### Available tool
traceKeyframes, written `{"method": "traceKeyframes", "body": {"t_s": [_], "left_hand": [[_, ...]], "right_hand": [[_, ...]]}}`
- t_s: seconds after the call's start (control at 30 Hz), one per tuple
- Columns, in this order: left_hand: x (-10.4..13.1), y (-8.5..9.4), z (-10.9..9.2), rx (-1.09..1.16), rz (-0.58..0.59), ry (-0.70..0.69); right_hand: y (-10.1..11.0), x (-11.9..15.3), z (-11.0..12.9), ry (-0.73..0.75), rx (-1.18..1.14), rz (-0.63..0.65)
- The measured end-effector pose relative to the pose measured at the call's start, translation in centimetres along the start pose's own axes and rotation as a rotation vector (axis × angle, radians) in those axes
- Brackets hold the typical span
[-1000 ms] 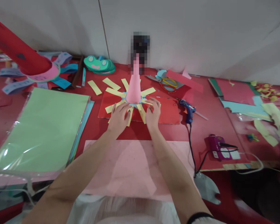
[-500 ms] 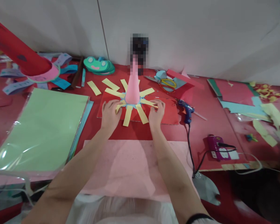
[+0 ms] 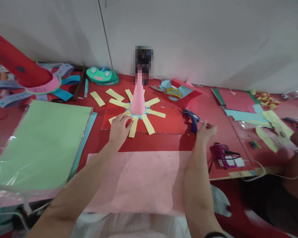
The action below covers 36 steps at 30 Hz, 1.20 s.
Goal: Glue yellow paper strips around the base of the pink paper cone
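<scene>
A pink paper cone (image 3: 138,100) stands upright on a blue scalloped paper base, with yellow paper strips (image 3: 148,124) spread around it like rays. Under them lies a red sheet (image 3: 169,124). My left hand (image 3: 120,128) rests at the lower left of the rays, thumb and forefinger curved apart beside a strip; it partly hides another strip. To the right, my right hand (image 3: 206,132) is just beside the blue hot glue gun (image 3: 192,119), at its glue stick end. Its fingers look parted, and I see no firm hold on the gun.
Scissors (image 3: 172,93) and paper scraps lie behind. At left are a plastic-wrapped pack of green paper (image 3: 52,142) and a red paper tube (image 3: 17,62). A purple power socket (image 3: 224,157) with cords sits right, near another person's arm (image 3: 296,165). Pink paper (image 3: 139,178) lies in front.
My right hand has let go of a yellow strip and moved right to the glue gun. My left hand has shifted slightly off the strip it held. The view has turned a little right.
</scene>
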State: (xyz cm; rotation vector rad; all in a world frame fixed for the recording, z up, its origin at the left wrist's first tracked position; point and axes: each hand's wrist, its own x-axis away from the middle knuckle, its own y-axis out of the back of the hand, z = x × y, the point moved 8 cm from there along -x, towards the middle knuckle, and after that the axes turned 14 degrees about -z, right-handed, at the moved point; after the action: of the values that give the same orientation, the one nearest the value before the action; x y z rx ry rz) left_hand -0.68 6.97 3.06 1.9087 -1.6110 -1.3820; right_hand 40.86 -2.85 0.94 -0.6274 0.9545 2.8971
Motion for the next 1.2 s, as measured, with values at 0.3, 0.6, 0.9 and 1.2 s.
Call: {"method": "traceKeyframes", "body": {"t_s": [0.3,0.6,0.9,1.2], "left_hand": [[-1.1,2.7,3.1,-0.078,-0.157,0.212],[-1.6,2.3,4.7,-0.132,0.032,0.300],[1.8,2.1,-0.6,-0.564,0.421,0.120],[2.1,2.8,-0.3,-0.561,0.525,0.079]], "right_hand": [[-2.8,2.5,1.2,0.061,0.212,0.241],[-2.9,2.8,1.5,0.122,0.214,0.284],[-3.2,3.0,1.6,0.109,0.195,0.306],[-3.3,3.1,1.6,0.104,0.223,0.331]]}}
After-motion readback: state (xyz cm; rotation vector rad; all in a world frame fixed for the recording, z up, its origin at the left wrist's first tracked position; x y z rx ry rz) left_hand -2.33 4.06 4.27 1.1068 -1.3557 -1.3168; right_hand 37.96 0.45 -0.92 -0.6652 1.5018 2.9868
